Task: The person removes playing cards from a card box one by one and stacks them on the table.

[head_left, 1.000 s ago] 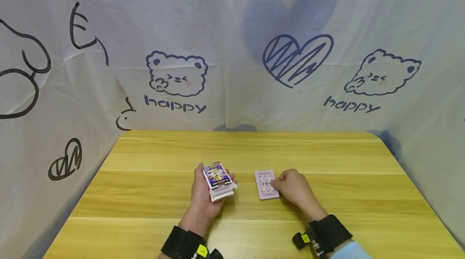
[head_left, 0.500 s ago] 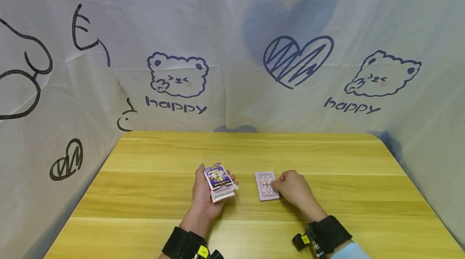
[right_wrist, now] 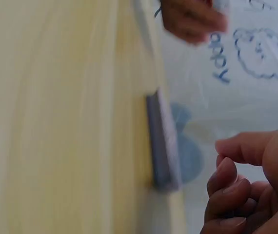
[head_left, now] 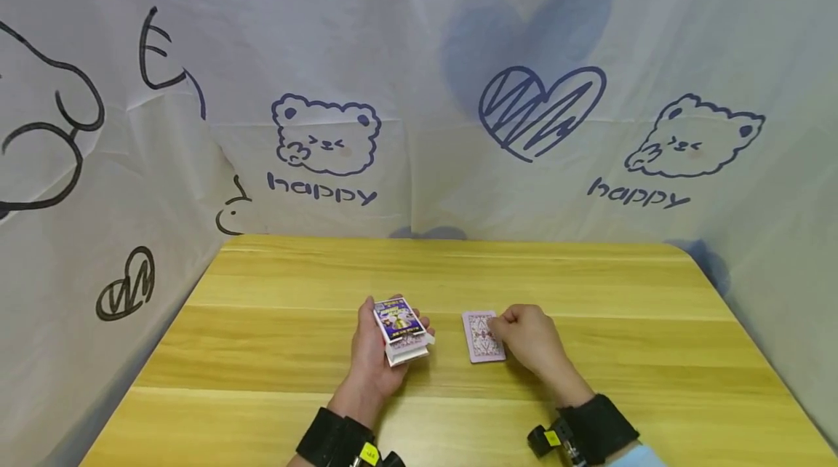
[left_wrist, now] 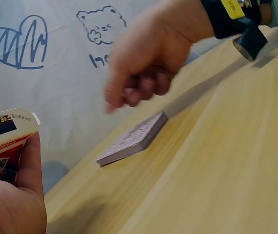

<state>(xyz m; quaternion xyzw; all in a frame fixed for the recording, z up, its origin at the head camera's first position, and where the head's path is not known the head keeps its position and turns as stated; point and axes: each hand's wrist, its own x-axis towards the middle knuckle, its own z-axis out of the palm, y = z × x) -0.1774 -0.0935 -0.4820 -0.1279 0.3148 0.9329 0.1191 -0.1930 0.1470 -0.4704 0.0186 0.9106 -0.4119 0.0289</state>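
My left hand (head_left: 375,354) holds a card box (head_left: 398,320) with a purple printed front, cradled on the palm and fingers. The box's near end is open, and patterned playing cards show inside it. To its right a deck of playing cards (head_left: 483,337) lies face down on the table, with a pink and maroon back pattern. My right hand (head_left: 533,336) is over the deck's right side. In the left wrist view it hangs above the deck, apart from it. The right wrist view shows its fingers curled and thumb (right_wrist: 241,147) close to the index finger, with nothing visible between them.
The wooden table (head_left: 262,372) has rounded far corners. White cloth (head_left: 419,52) printed with bears and hearts hangs behind it and along both sides. Each wrist wears a black strap (head_left: 599,427) with a small camera.
My right fingertips have risen slightly relative to the deck. The head view has shifted a little. The left hand keeps its hold on the card box.
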